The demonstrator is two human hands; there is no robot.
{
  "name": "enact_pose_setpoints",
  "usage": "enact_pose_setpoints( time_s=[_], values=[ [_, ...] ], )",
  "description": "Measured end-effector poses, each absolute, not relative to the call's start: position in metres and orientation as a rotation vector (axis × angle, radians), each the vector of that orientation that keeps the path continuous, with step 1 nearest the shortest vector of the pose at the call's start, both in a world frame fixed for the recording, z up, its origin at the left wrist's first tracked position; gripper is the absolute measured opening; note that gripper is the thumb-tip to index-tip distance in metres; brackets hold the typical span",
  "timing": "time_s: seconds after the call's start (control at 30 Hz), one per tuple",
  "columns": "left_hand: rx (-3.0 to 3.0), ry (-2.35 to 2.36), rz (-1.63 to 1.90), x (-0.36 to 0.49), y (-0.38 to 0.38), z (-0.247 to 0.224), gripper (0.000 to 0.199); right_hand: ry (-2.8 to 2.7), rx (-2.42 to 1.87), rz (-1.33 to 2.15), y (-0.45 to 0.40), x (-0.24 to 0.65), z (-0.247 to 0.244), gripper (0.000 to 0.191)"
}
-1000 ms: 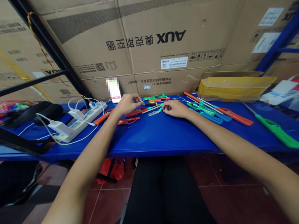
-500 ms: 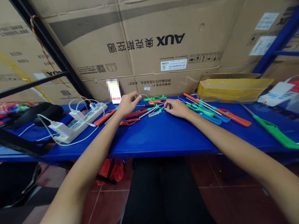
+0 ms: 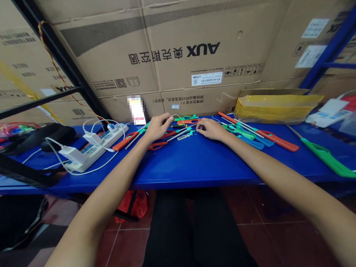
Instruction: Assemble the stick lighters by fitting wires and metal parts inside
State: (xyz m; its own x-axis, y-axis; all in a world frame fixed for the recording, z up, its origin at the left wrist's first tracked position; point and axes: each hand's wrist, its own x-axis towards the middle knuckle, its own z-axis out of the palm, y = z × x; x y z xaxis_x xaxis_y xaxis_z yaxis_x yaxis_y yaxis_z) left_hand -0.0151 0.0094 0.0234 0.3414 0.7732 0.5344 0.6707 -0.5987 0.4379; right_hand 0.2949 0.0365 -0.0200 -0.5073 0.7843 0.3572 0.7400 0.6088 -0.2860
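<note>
My left hand (image 3: 157, 127) is closed in a pinch on the end of a thin white wire (image 3: 181, 118), which arcs right and down toward the table. Close to it, my right hand (image 3: 209, 128) rests with curled fingertips beside a small green piece (image 3: 191, 131); whatever they hold is hidden. Between and behind the hands lie a black-and-yellow handle (image 3: 180, 126), a clear-handled tool (image 3: 183, 137) and a red long-nosed lighter (image 3: 157, 145). An orange lighter (image 3: 125, 141) lies left of my left hand. Blue lighters (image 3: 252, 141) and another orange lighter (image 3: 280, 140) lie to the right.
A white power strip (image 3: 100, 146) with chargers and looping cables sits on the left of the blue table (image 3: 191, 164). A lit phone (image 3: 138, 111) leans against the large cardboard box (image 3: 173, 35). At right are a yellow-taped box (image 3: 278, 108) and a green lighter (image 3: 328, 158).
My left hand has moved slightly right and down, closer to my right hand, still pinching the wire. The wire's arc is more bent. My right hand has barely moved.
</note>
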Motion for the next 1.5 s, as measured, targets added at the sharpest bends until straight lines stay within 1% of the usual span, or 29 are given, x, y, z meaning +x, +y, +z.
enact_pose_setpoints(
  time_s=[0.17, 0.4, 0.6, 0.73, 0.9, 1.1, 1.17, 1.3, 1.4, 1.43, 1.5],
  values=[
    [2.454, 1.308, 1.003, -0.016, 0.01, 0.022, 0.034, -2.231, -1.108, 0.188, 0.042, 0.302, -0.017, 0.011],
    [2.555, 1.197, 0.821, 0.0, 0.009, 0.013, 0.029, -2.02, -1.066, 0.426, 0.042, 0.297, -0.016, 0.018],
    [2.566, 1.273, 0.88, -0.005, 0.015, 0.01, 0.019, -1.882, -1.024, 0.595, 0.04, 0.294, -0.015, 0.019],
    [2.575, 1.315, 0.921, -0.01, 0.016, 0.011, 0.023, -1.854, -1.007, 0.612, 0.038, 0.292, -0.013, 0.021],
    [2.541, 1.339, 0.949, -0.007, 0.015, 0.01, 0.03, -1.798, -0.975, 0.636, 0.033, 0.289, -0.012, 0.03],
    [2.571, 1.381, 0.955, -0.01, 0.018, 0.01, 0.02, -1.692, -0.925, 0.79, 0.026, 0.283, -0.009, 0.032],
    [2.594, 1.389, 0.935, -0.012, 0.02, 0.01, 0.017, -1.668, -0.903, 0.801, 0.025, 0.281, -0.007, 0.035],
    [2.586, 1.437, 0.921, -0.017, 0.024, 0.01, 0.026, -1.643, -0.877, 0.785, 0.022, 0.28, -0.003, 0.046],
    [2.613, 1.492, 0.928, -0.02, 0.027, 0.012, 0.034, -1.654, -0.848, 0.747, 0.021, 0.281, -0.001, 0.048],
    [2.635, 1.495, 0.921, -0.021, 0.028, 0.012, 0.032, -1.661, -0.831, 0.735, 0.02, 0.281, 0.0, 0.047],
    [2.674, 1.451, 0.905, -0.022, 0.027, 0.014, 0.023, -1.673, -0.808, 0.726, 0.018, 0.28, 0.001, 0.046]
  ],
)
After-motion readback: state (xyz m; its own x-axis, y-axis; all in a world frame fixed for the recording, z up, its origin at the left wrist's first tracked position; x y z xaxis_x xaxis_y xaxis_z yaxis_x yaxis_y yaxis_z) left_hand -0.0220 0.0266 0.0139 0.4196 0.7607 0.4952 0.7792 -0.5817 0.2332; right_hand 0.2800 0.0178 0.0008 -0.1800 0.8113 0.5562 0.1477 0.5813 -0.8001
